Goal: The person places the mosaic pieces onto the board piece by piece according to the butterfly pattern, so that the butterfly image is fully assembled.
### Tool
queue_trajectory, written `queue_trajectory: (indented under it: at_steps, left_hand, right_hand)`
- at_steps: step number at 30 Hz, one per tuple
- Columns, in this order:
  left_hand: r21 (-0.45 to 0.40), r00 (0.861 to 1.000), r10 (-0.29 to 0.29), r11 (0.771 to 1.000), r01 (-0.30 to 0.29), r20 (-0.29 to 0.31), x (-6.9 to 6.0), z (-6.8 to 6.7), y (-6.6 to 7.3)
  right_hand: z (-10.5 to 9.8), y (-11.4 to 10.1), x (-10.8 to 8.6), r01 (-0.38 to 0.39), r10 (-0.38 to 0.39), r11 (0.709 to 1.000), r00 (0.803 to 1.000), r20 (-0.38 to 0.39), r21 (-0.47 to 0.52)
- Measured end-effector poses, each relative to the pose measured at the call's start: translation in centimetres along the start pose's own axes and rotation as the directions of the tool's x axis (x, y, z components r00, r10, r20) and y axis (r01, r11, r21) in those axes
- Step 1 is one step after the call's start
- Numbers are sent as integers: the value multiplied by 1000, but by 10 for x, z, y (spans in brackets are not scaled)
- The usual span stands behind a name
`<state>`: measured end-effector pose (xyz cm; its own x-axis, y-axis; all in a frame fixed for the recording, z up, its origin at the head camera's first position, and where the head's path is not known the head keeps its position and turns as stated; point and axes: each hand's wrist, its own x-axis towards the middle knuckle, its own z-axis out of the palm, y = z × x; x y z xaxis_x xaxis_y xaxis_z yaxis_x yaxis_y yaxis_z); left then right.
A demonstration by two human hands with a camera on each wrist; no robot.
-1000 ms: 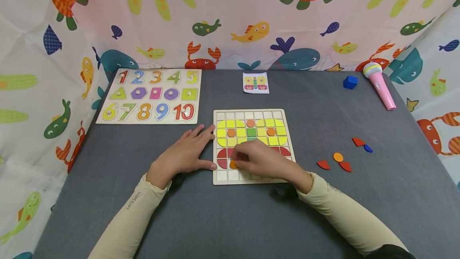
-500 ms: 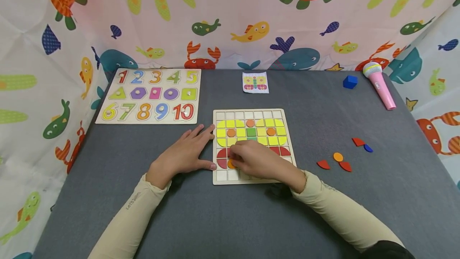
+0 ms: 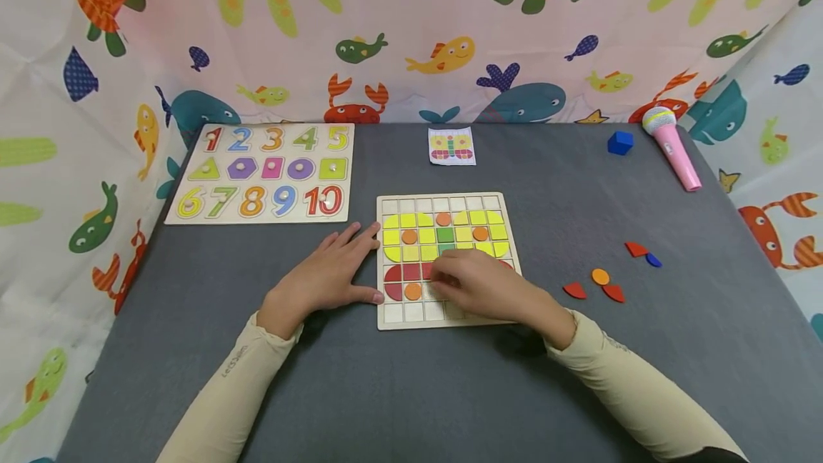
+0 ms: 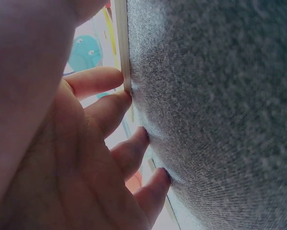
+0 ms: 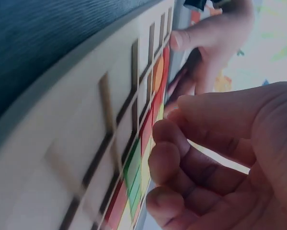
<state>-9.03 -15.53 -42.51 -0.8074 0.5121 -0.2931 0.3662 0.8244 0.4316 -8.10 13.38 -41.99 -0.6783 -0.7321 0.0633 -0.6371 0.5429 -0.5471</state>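
Observation:
A wooden grid board lies flat on the table, filled with yellow, green, orange and red pieces in its upper and middle rows. My left hand rests beside it, spread fingers and thumb touching its left edge. My right hand hovers low over the lower middle cells with curled fingers, covering part of the pattern. Nothing shows between its thumb and fingers in the right wrist view. An orange disc sits in a lower-left cell, just left of those fingertips, next to a red quarter piece.
Right of the board lie red quarter pieces, an orange disc and a blue piece. A butterfly pattern card, a number puzzle, a blue cube and a pink toy microphone stand farther back.
My right hand has let go of the orange disc, now lying in its cell, and has moved right from it. The left hand has stayed at the board's edge.

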Motion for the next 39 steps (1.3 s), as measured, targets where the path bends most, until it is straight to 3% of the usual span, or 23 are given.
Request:
queue_trajectory:
  at_steps: [12, 20, 27, 39]
  left_hand:
    - [0, 1000, -6, 1000, 6, 7, 0, 1, 0]
    - [0, 1000, 0, 1000, 0, 0, 0, 0, -1]
    - [-5, 1000, 23, 1000, -23, -12, -1, 1, -2]
    - [6, 1000, 24, 1000, -24, -11, -1, 0, -1]
  right_hand:
    - [-30, 28, -60, -90, 101, 992, 985, -137, 83]
    - [-44, 46, -98, -132, 129, 991, 955, -266, 7]
    - [-55, 61, -126, -231, 215, 973, 940, -265, -29]
    - [-65, 74, -150, -293, 282, 955, 944, -173, -43]
